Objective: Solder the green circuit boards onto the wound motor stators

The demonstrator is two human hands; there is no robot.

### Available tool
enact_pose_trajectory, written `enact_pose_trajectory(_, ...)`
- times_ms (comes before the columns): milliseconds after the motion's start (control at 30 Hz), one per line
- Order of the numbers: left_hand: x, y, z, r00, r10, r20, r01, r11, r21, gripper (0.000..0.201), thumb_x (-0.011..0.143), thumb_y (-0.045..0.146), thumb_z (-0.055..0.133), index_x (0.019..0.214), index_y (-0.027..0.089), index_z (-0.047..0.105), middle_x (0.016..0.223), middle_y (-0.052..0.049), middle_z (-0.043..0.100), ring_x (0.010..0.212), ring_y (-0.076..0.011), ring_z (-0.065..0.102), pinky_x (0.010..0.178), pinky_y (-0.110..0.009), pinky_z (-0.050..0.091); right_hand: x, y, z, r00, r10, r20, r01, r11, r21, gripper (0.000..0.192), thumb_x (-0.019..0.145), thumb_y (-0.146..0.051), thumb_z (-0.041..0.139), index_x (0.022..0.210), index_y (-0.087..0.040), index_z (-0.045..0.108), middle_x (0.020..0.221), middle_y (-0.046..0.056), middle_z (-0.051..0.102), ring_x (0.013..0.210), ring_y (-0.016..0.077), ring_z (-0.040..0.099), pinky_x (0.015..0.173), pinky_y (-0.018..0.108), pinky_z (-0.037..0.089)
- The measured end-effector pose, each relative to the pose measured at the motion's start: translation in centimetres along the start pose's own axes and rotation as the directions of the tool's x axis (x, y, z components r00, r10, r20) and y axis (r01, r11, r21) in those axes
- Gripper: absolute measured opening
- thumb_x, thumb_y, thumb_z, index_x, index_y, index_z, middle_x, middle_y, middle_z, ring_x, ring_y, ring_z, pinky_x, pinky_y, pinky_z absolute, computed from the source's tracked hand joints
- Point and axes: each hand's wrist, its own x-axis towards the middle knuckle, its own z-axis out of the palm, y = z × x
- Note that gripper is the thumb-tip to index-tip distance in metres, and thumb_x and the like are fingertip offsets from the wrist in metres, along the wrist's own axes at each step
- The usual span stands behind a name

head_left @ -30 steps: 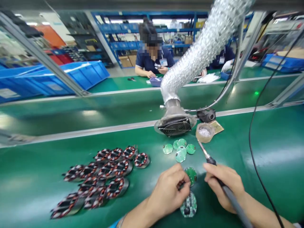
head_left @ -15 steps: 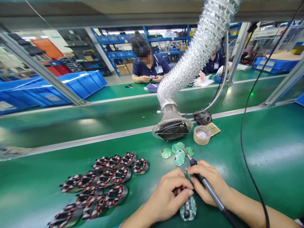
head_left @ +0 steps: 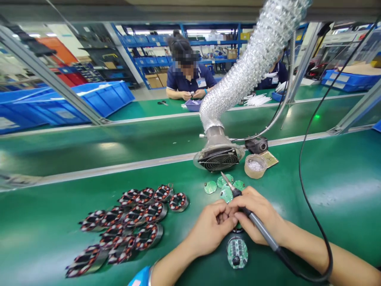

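near the front edge of the green bench (head_left: 342, 186), a small part, mostly hidden, is pinched by the left hand (head_left: 212, 228); the black-handled soldering iron (head_left: 253, 218) is gripped by the right hand (head_left: 258, 216). soldering appears in hand; tip placement on the joint is judged next.

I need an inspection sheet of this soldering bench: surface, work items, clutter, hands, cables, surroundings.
Surface: green bench mat, glossy.
Work items: soldering iron in right hand; a small part, mostly hidden, pinched by left hand; round circuit board lying just below both hands.
Clutter: wound stator coils in rows on the left; loose green boards; tin of solder bits.
Hands: both closed in a grip, fingertips meeting.
Cables: black iron cord looping rightward.
Surroundings: fume extraction duct; a seated person opposite; blue bins.
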Motion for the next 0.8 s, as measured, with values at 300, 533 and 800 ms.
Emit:
enact_pose_trajectory(300, -0.2, -1.0, 0.2, 0.996, -0.008, -0.083, 0.005, 0.999, -0.043, 0.014, 0.078, 0.025, 0.059, 0.068, 0.015, 0.054, 0.069, 0.003, 0.046, 0.060, -0.0089, 0.042, 0.054, -0.021, 0.035, -0.8, 1.2, 0.0, 0.988, 0.034, 0.148, -0.018, 0.994, -0.105, 0.034, 0.086, -0.004, 0.048, 0.118, -0.017, 0.054, 0.084, 0.005, 0.064, 0.071, 0.0171, 0.049, 0.063, 0.031, 0.047)
enact_pose_trajectory(533, 0.0, -0.6, 0.5, 0.985, -0.009, -0.170, 0.017, 0.999, 0.046, 0.005, 0.068, 0.012, 0.058, 0.064, 0.015, 0.057, 0.066, 0.004, 0.048, 0.055, -0.0070, 0.041, 0.051, -0.019, 0.034, -1.1, 1.0, -1.0, 0.995, 0.077, 0.061, -0.072, 0.994, -0.081, 0.031, 0.090, -0.009, 0.052, 0.118, -0.021, 0.061, 0.081, 0.002, 0.067, 0.073, 0.0140, 0.058, 0.066, 0.027, 0.051)
enact_pose_trajectory(800, 0.3, 0.2, 0.6, 0.978, 0.018, -0.207, 0.022, 0.981, 0.191, 0.009, 0.066, 0.009, 0.058, 0.060, 0.015, 0.058, 0.061, 0.004, 0.047, 0.055, -0.0078, 0.043, 0.051, -0.019, 0.033, -1.5, -1.6, -4.1, 0.992, 0.125, 0.029, -0.122, 0.988, -0.093, 0.031, 0.085, -0.015, 0.053, 0.115, -0.016, 0.063, 0.069, 0.001, 0.057, 0.059, 0.0145, 0.050, 0.056, 0.031, 0.042)
